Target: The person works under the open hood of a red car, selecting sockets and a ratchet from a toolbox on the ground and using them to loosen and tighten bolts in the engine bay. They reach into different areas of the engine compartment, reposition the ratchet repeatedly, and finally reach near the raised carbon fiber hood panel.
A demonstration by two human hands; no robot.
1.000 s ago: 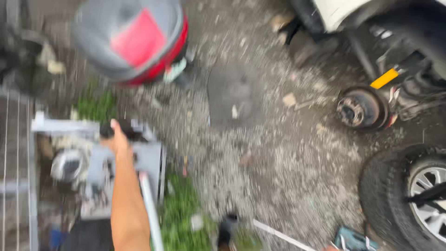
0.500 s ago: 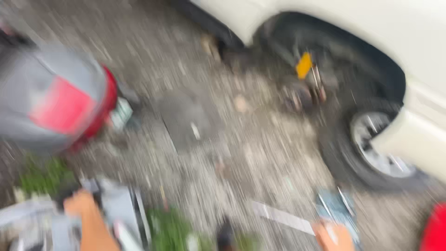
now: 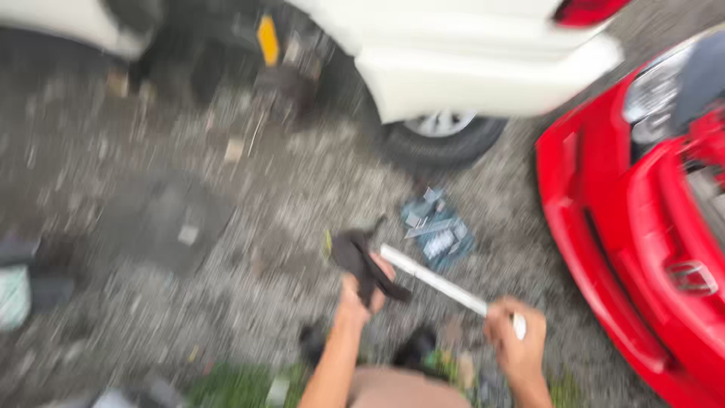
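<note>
1. Gravel ground (image 3: 226, 189), grey and littered, outdoors between a white car (image 3: 468, 68) at 12 and a red car (image 3: 627, 249) at 3.
2. Left hand (image 3: 359, 298) fingers grip a black strap (image 3: 362, 261).
3. Right hand (image 3: 517, 340) fingers clasp a silver bar (image 3: 438, 281) at 5.

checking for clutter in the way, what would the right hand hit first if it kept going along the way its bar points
Likely nothing soon: the right hand holds a silvery bar aimed up-left, passing the left hand with its black strap toward bare gravel ground. Blur hides depth.
</note>
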